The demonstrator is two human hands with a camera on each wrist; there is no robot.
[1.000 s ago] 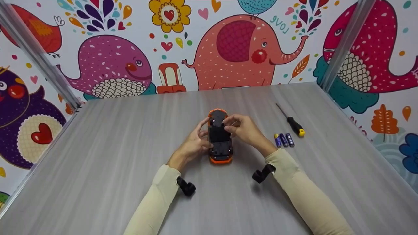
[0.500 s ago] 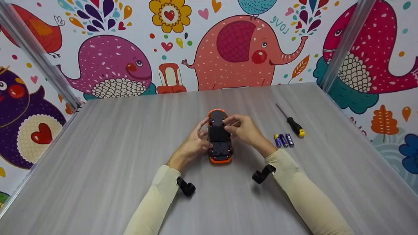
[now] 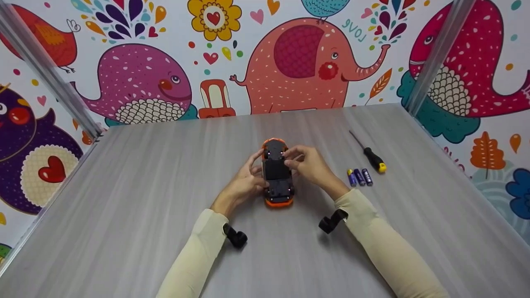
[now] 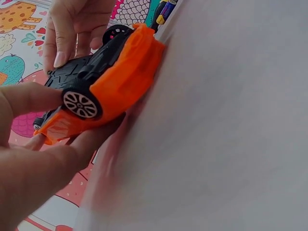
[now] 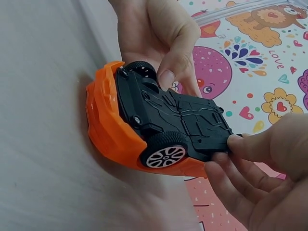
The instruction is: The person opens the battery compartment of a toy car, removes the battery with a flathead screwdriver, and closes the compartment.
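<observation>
Grey bench point(image 3: 124, 215), mid-surface: orange toy car point(image 3: 278, 171) lies upside down, black underside up; left hand point(image 3: 244, 182) grips its left flank, fingers curled; right hand point(image 3: 310, 165) pinches its far end; batteries point(image 3: 359, 177) and screwdriver point(image 3: 369, 153) towards the right edge.

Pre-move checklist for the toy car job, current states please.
1. Toy car upside down on the table: ok.
2. Left hand holds the car's side: ok.
3. Right hand fingers on the black underside: ok.
4. Three batteries lie right of the car: ok.
5. Screwdriver lies beyond the batteries, untouched: ok.
6. Battery cover open: cannot tell.
</observation>
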